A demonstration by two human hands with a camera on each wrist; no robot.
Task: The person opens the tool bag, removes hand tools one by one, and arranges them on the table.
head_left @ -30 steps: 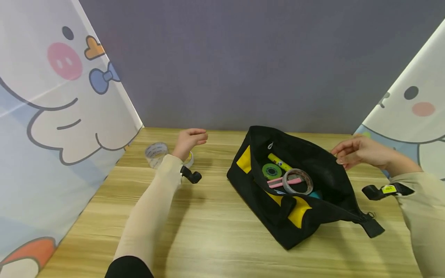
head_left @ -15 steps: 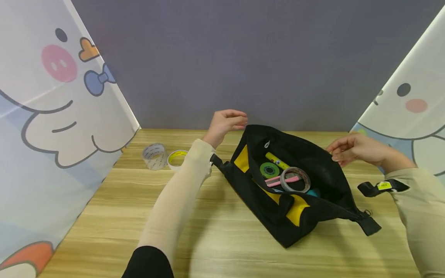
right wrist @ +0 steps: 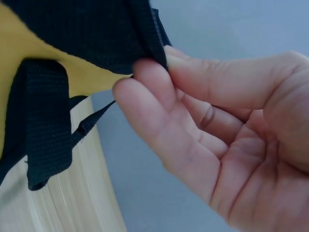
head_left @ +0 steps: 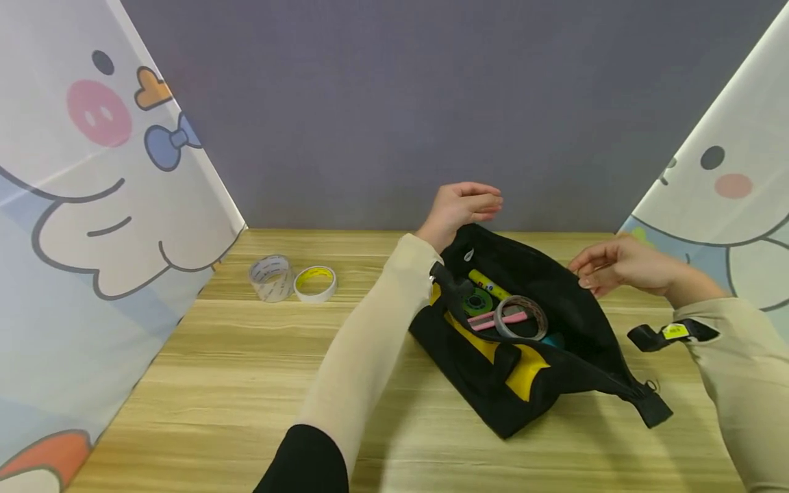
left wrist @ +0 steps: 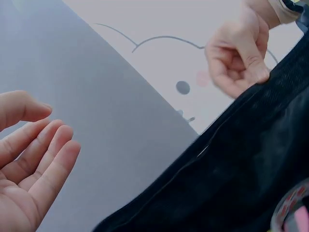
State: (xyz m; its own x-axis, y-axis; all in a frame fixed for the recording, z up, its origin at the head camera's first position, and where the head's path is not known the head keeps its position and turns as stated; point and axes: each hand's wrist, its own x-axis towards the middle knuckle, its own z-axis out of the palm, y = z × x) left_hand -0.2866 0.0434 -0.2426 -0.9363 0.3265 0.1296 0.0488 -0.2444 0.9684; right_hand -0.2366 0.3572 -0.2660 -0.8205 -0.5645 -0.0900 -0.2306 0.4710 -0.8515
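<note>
A black and yellow zippered tool bag (head_left: 459,370) lies open on the table. My right hand (head_left: 622,267) pinches the far rim of the bag between thumb and fingers; the right wrist view shows the black fabric edge (right wrist: 145,43) in that pinch. Above the bag's far left corner hovers my left hand (head_left: 462,209), with relaxed fingers (left wrist: 53,164) and nothing in them. Inside the bag are a grey tape roll (head_left: 539,318), a green round roll (head_left: 477,301), a yellow tube (head_left: 487,282) and a pink utility knife (head_left: 483,322). A teal item (head_left: 553,340) is partly hidden.
A clear tape roll (head_left: 271,279) and a white tape roll with a yellow core (head_left: 316,294) stand side by side on the wooden table (head_left: 246,383), left of the bag. A grey panel (head_left: 370,116) rises behind, with printed cartoon panels on both sides.
My left hand has moved right, from beside the tape rolls to above the bag's far left corner, uncovering the white roll. The right hand keeps its pinch on the bag's rim.
</note>
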